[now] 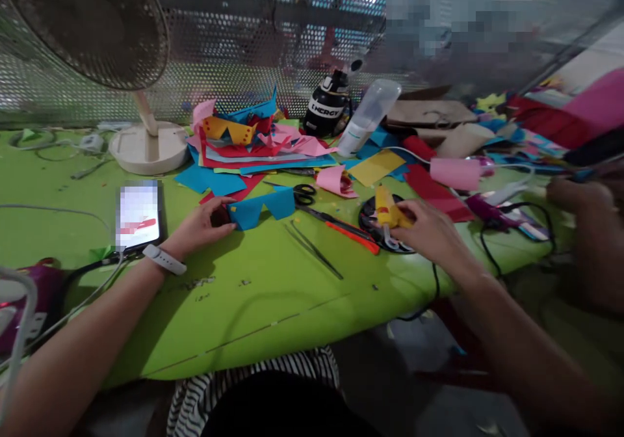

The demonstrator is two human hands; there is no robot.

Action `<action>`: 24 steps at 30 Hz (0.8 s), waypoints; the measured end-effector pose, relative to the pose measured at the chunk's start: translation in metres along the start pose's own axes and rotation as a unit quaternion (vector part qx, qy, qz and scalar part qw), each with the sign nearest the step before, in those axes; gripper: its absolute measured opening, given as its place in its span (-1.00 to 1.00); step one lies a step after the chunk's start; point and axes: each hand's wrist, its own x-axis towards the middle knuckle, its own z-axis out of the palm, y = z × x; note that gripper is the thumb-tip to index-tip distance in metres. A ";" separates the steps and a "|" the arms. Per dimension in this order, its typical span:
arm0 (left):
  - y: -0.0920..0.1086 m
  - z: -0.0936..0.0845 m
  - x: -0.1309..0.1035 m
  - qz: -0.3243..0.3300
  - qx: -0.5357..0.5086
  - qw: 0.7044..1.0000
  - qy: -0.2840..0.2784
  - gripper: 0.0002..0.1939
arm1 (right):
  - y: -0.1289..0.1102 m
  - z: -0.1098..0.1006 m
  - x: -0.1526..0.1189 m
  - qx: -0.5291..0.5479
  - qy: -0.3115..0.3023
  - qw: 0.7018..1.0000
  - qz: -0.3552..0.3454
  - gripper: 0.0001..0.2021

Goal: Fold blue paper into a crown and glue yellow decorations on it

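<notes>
A blue paper eye mask [260,208] with a small yellow square on it is pinched at its left end by my left hand [214,222]. My right hand [422,225] is closed on a small yellow hot glue gun [385,208], its nozzle pointing down over a round black dish [368,219]. Tweezers [316,251] lie on the green tabletop between my hands. Behind them are a craft knife [336,224] with an orange handle and black-handled scissors [305,194]. A yellow paper mask [229,129] with red dots rests on a pile of coloured paper.
A fan [146,144] and a lit phone [139,212] stand at the left. At the back are a black bottle [325,108] and a leaning clear bottle [368,118]. A pink roll [455,173], cables and another person's hand [568,196] are at the right.
</notes>
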 end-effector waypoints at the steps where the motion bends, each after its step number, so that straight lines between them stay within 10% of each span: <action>1: 0.001 0.000 0.000 -0.002 0.003 1.000 0.000 -0.42 | 0.013 0.001 -0.002 -0.016 -0.002 0.999 0.029 -0.62; 7: 0.007 -0.002 0.001 -0.022 0.014 1.000 0.003 -0.39 | 0.044 0.003 -0.007 -0.040 -0.021 0.999 0.029 -0.63; 13: 0.000 -0.001 0.001 -0.017 0.012 1.000 -0.003 -0.39 | -0.032 -0.010 -0.030 0.026 0.105 0.993 -0.041 -0.74; 16: -0.003 -0.001 0.001 -0.011 0.020 1.000 0.001 -0.40 | -0.083 -0.002 -0.048 0.107 -0.076 0.981 -0.143 -0.70; 24: -0.003 0.000 -0.001 -0.004 0.011 1.000 -0.007 -0.40 | -0.103 0.008 -0.046 0.219 -0.151 0.958 -0.108 -0.79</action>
